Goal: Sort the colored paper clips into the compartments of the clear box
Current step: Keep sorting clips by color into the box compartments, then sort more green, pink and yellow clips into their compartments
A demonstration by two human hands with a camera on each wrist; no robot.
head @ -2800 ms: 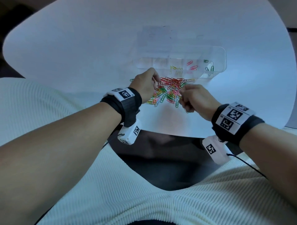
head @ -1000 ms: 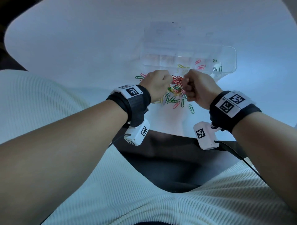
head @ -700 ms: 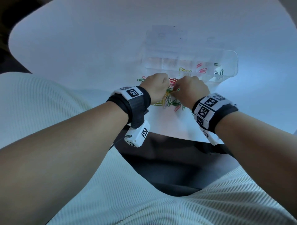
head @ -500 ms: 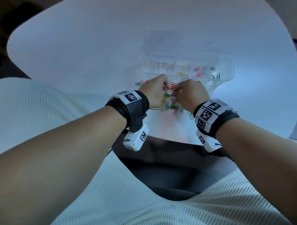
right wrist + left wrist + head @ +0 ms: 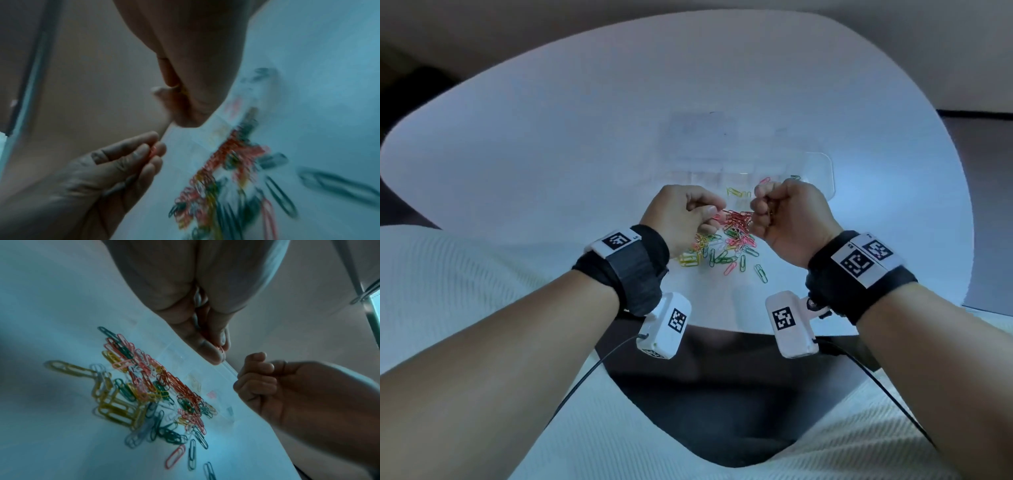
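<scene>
A pile of colored paper clips (image 5: pixel 726 240) lies on the white table (image 5: pixel 551 137), just in front of the clear box (image 5: pixel 822 171). The box holds a few yellow clips (image 5: pixel 736 192), a pink one (image 5: pixel 765 180) and a green one (image 5: pixel 795 177) in separate compartments. My left hand (image 5: pixel 714 212) is raised over the pile's left side and pinches a red clip (image 5: pixel 221 349) between thumb and fingertips. My right hand (image 5: pixel 762 209) is a curled fist over the pile's right side. A yellowish clip (image 5: pixel 183 91) peeks out beside its thumb.
A clear lid (image 5: pixel 698 137) lies flat behind the box. Loose clips, one pink (image 5: pixel 730 268) and one blue-green (image 5: pixel 761 273), lie nearer the table's front edge. My lap in white knit is below that edge.
Half a second ago both hands were down in the pile. Both have lifted and parted, the left with a red clip, the right curled into a fist.
</scene>
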